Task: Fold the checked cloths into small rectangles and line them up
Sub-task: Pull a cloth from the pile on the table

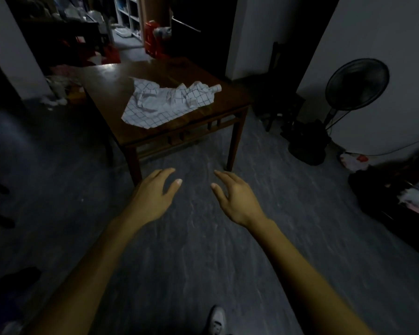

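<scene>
There, on the dark wooden table [111,76], lay the checked cloths [167,102], a crumpled white heap with a thin dark grid, unfolded and rumpled into ridges at the far right; how many pieces made up the heap could not be told. The heap's long axis ran from the near left corner, where a flat part reached almost to the table's near edge, up to a twisted end at the far right. Both hands hung in the air over the grey floor [191,250], well short of the table and touching nothing. The left hand [155,192] and the right hand [235,197] had their fingers loosely spread and slightly curved, empty, palms down. The cloths lay straight ahead and beyond them, a little to the left, so the left hand was probably the nearer to the flat near corner. A standing fan [356,85] stood off to the right by the wall, and a shoe [217,320] showed at the near edge.
</scene>
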Action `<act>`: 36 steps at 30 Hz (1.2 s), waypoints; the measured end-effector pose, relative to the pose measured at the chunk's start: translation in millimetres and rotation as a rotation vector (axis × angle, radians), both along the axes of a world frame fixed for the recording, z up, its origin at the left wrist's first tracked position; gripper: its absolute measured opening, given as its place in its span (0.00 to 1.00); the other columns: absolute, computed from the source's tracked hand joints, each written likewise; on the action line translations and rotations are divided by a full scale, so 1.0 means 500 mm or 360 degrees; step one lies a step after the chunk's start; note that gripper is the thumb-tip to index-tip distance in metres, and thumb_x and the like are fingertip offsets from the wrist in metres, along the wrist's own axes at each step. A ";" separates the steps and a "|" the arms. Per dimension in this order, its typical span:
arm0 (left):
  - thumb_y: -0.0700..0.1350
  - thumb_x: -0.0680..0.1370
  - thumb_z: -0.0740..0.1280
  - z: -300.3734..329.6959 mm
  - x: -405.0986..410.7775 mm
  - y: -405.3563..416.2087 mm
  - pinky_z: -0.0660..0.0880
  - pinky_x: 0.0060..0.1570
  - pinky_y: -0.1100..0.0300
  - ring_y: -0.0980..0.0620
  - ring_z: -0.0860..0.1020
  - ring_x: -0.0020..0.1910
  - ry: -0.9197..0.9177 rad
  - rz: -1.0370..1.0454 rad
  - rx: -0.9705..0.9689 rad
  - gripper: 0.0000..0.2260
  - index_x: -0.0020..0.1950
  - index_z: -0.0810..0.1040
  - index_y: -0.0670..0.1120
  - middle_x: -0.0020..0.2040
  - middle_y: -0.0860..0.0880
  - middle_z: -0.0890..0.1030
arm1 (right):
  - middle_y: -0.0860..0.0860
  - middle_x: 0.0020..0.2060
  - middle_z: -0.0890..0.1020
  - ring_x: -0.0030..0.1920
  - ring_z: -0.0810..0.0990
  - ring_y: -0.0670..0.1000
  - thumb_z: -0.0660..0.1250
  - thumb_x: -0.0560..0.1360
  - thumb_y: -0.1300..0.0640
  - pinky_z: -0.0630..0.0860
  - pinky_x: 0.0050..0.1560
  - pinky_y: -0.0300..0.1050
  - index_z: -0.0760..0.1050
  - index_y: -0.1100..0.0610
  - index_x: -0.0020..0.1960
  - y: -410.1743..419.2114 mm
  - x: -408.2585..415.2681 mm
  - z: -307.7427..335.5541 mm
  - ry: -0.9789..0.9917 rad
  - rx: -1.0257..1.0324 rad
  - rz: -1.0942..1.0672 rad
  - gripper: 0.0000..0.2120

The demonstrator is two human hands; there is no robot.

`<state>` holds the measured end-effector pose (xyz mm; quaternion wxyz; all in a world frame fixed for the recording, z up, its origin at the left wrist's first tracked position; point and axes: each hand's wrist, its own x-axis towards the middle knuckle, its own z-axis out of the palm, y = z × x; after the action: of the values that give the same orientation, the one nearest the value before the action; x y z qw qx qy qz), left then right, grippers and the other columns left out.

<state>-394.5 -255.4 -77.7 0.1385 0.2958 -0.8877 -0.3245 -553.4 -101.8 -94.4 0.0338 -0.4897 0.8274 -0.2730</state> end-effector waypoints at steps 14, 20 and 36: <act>0.55 0.78 0.62 0.034 -0.367 -0.145 0.65 0.64 0.56 0.50 0.67 0.67 -0.0029 0.0203 0.0144 0.23 0.71 0.66 0.50 0.70 0.47 0.68 | 0.55 0.66 0.73 0.64 0.72 0.54 0.58 0.80 0.48 0.70 0.65 0.54 0.67 0.56 0.71 -0.210 -0.397 0.011 -0.0037 -0.0028 0.0251 0.22; 0.57 0.78 0.61 -0.003 -0.472 -0.312 0.66 0.66 0.48 0.49 0.65 0.69 -0.0064 0.0275 0.0204 0.24 0.72 0.64 0.53 0.71 0.49 0.66 | 0.54 0.66 0.73 0.65 0.72 0.54 0.60 0.80 0.51 0.69 0.65 0.54 0.67 0.56 0.71 -0.395 -0.516 -0.014 0.0008 0.0005 0.0353 0.21; 0.51 0.79 0.62 -0.073 -0.695 -0.734 0.66 0.60 0.58 0.49 0.68 0.67 0.0005 0.0325 0.0210 0.21 0.71 0.65 0.50 0.69 0.46 0.69 | 0.55 0.65 0.73 0.66 0.70 0.54 0.61 0.79 0.52 0.69 0.66 0.50 0.67 0.55 0.71 -0.848 -0.742 -0.026 -0.0052 0.0093 0.0464 0.21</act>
<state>-741.9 -622.3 -114.4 0.1524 0.3926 -0.8295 -0.3668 -924.5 -525.6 -107.4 0.1006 -0.5989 0.7545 -0.2489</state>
